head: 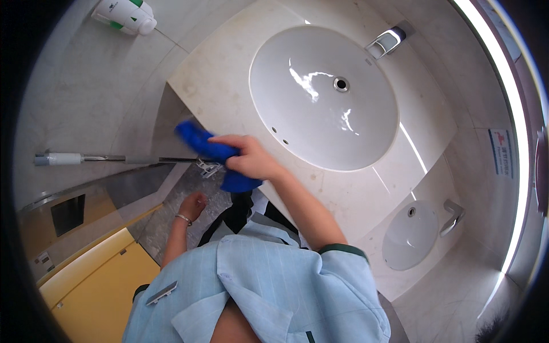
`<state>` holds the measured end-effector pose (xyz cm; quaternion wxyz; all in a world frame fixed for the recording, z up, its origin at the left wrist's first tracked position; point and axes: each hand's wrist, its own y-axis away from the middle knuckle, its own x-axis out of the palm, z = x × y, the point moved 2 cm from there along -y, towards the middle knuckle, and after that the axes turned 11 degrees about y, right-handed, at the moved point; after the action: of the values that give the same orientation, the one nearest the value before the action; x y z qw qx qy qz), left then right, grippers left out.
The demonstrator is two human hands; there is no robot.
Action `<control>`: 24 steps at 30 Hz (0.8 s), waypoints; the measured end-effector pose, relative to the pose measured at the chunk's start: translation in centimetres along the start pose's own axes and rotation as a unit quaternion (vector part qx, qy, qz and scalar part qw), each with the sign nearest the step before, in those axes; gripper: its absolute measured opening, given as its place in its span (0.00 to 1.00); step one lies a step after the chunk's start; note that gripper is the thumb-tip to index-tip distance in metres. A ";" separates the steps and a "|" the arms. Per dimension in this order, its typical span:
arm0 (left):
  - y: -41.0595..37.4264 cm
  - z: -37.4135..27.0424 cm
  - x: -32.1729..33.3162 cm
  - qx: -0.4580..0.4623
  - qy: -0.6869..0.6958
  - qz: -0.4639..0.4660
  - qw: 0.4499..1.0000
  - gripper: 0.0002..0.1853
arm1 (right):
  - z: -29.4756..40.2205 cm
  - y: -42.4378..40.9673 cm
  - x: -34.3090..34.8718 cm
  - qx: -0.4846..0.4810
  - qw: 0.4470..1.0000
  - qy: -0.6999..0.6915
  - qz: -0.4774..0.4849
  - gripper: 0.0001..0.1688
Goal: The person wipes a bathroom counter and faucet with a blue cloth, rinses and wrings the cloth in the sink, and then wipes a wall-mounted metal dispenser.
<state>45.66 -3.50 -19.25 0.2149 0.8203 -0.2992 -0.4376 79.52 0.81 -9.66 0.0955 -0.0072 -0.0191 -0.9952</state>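
My right hand (251,156) grips a bunched blue cloth (206,145) at the front edge of the stone washbasin counter (210,94). Part of the cloth hangs below the fingers; its upper end is blurred. A white oval basin (321,120) with a round drain (341,84) is set into the counter, and a chrome faucet (386,42) stands behind it. Lower and to the left, my left hand (193,206), a bracelet at its wrist, hangs over the floor with loosely curled fingers and no object visible in it.
A metal pole (103,158) with a light grip lies across the view left of the cloth, near a metal clip (209,168). A lower, smaller basin (409,240) with its own faucet (452,218) is at right. A white dispenser (128,17) and yellow panel (103,287) are at left.
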 end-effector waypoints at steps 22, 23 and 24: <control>-2.8 -2.4 -0.4 0.099 0.138 -0.073 0.983 0.09 | -17.8 10.3 -21.4 0.448 0.690 0.567 -0.033 0.26; -3.5 -4.7 -1.2 0.140 0.123 -0.108 0.976 0.09 | -18.3 8.6 -20.9 0.437 0.693 0.573 -0.026 0.26; -4.6 -6.5 -1.7 0.192 0.103 -0.158 0.963 0.09 | -18.7 6.9 -19.8 0.431 0.694 0.576 -0.017 0.26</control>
<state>51.82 1.62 -17.64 0.0109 0.9236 -0.2205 -0.3133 100.05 -2.96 -28.41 0.0638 0.6095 -0.3876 -0.6887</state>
